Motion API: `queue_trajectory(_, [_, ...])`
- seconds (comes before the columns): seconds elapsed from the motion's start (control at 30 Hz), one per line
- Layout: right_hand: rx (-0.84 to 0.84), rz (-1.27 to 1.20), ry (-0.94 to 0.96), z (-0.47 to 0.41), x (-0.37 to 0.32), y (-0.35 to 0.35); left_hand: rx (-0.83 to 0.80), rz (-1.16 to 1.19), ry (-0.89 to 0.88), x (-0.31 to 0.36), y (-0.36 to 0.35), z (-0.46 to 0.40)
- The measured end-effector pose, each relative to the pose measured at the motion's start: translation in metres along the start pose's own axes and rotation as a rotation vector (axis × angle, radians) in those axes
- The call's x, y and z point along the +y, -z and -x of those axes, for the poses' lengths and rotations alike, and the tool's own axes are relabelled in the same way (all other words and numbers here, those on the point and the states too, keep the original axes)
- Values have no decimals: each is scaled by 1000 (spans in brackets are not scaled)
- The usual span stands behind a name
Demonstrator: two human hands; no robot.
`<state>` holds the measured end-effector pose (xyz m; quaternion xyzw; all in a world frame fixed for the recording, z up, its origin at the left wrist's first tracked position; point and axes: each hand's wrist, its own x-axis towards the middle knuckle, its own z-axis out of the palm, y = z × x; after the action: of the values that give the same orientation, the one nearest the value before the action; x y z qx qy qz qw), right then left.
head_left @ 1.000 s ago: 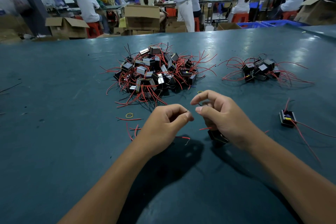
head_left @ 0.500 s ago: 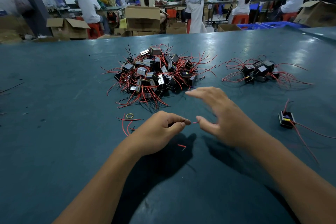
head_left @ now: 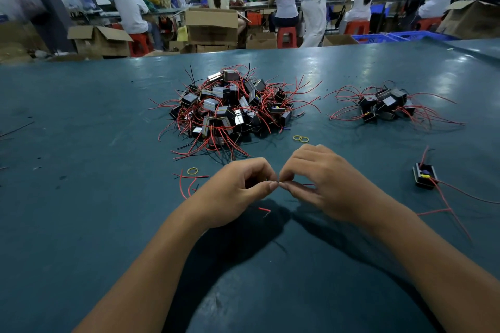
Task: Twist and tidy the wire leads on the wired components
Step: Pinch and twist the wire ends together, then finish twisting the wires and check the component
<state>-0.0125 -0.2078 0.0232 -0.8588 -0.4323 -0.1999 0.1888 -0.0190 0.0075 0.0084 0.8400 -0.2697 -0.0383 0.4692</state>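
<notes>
Across my teal table (head_left: 81,224) lie yellow rubber bands (head_left: 301,139), while beyond it sit cardboard boxes (head_left: 212,25), red stools (head_left: 286,36) and seated workers (head_left: 131,12).

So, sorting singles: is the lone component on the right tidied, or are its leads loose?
Loose. The lone component has its red leads sprawling across the table, unbundled.
</notes>
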Motion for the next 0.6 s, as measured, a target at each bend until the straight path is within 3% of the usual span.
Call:
queue_trajectory(0.1, [-5, -93, -90, 1, 1, 2, 35, -15, -25, 2, 0, 0])
queue_trajectory(0.33, [110, -630, -596, -5, -8, -11, 217, -250, -151, 11, -8, 0])
queue_trajectory(0.6, [102, -282, -208, 0, -8, 4, 144, -34, -87, 11, -5, 2])
